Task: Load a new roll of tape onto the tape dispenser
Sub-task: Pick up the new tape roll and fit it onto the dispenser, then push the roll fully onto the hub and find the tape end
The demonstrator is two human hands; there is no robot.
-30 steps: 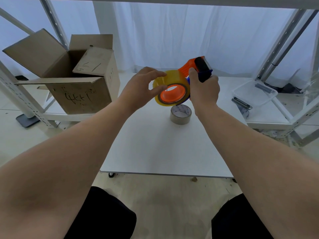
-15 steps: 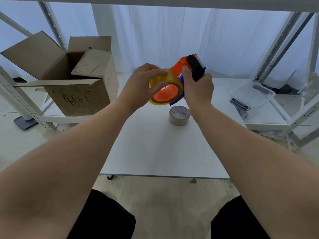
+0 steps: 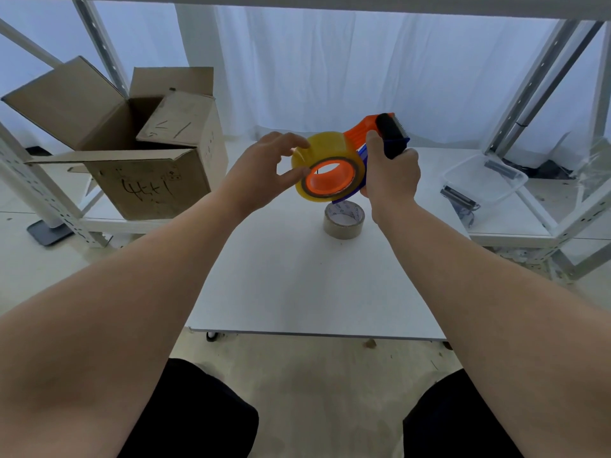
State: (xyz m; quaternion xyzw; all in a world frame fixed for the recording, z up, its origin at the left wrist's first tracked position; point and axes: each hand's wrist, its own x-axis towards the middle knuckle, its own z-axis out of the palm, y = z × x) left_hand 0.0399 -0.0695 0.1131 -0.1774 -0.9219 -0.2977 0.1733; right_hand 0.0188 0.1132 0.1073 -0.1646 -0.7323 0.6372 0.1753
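A yellow tape roll [image 3: 325, 150] sits around the orange hub of the orange and blue tape dispenser [image 3: 373, 127], held in the air above the white table [image 3: 297, 285]. My right hand [image 3: 390, 176] grips the dispenser's dark handle. My left hand [image 3: 264, 170] pinches the roll's left rim between thumb and fingertips. The dispenser's toothed blade points up and to the right. A second, brownish tape roll [image 3: 344, 219] lies flat on the table just below the dispenser.
An open cardboard box [image 3: 145, 180] with handwriting stands at the left on a low shelf. A clear plastic tray [image 3: 484, 178] and a dark metal part [image 3: 459, 200] lie at the right. Metal shelf posts frame both sides. My knees are below the table's front edge.
My left thumb and fingers have slid to the roll's left edge, baring its top. Both hands with the dispenser stay at about the same height above the table.
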